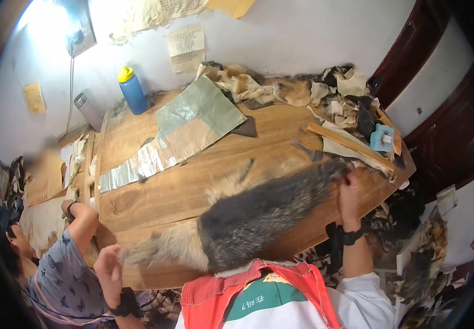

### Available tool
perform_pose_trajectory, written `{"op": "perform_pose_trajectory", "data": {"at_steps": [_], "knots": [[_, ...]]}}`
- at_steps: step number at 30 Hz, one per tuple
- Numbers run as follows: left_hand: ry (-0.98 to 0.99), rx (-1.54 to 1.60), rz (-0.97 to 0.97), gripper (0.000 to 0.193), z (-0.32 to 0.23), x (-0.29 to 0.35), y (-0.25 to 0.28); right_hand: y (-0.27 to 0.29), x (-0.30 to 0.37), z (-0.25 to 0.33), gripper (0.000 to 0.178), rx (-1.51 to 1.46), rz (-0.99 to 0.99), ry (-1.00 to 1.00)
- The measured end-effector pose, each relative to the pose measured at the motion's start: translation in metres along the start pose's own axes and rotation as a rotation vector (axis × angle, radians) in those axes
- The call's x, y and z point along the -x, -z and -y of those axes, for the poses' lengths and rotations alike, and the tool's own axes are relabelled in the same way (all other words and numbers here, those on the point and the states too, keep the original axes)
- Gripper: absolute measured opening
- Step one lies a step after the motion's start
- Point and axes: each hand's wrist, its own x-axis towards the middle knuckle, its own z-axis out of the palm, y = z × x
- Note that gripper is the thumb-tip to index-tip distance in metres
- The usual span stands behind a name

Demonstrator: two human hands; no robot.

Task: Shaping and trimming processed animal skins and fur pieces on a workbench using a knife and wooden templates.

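A long fur [259, 214] lies aslant on the near side of the brown worktop [138, 211], between the two hands. It is pale at the left end and dark gray and black over the rest. The left hand [109, 267] pinches the pale tip. The right hand [349, 197] is closed on the dark end, higher up and to the right; its fingertips are a bit blurry.

Behind the fur is a shiny sheet [193, 123], wide at one end and thin at the other. A blue bottle [132, 94] with a yellow top stands near the wall, and a gray flask [88, 111] is to its left. At the far right are a wooden stick [349, 145], a small blue box [382, 137] and a heap of scraps [352, 82]. Another person [64, 274] in a cap sits or stands at the left.
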Motion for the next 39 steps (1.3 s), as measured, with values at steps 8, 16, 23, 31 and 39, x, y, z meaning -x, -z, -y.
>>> {"op": "perform_pose_trajectory", "data": {"at_steps": [8, 16, 23, 31, 39], "knots": [[0.134, 0.501, 0.062, 0.011, -0.039, -0.035, 0.009, 0.000, -0.100, 0.052, 0.015, 0.332, -0.180, 0.105], [0.512, 0.505, 0.092, 0.029, 0.089, -0.048, -0.037, 0.000, -0.090, -0.047, 0.036, 0.445, 0.171, -0.088], [0.423, 0.260, 0.022, 0.029, 0.150, -0.029, -0.027, 0.016, -0.001, -0.114, 0.046, 0.570, 0.216, -0.399], [0.467, 0.559, 0.074, 0.024, 0.073, -0.028, -0.048, -0.002, 0.009, -0.078, 0.045, 0.382, 0.282, -0.437], [0.291, 0.582, -0.058, 0.024, 0.042, -0.034, -0.068, -0.097, 0.038, 0.040, 0.018, 0.276, 0.630, 0.323]]}}
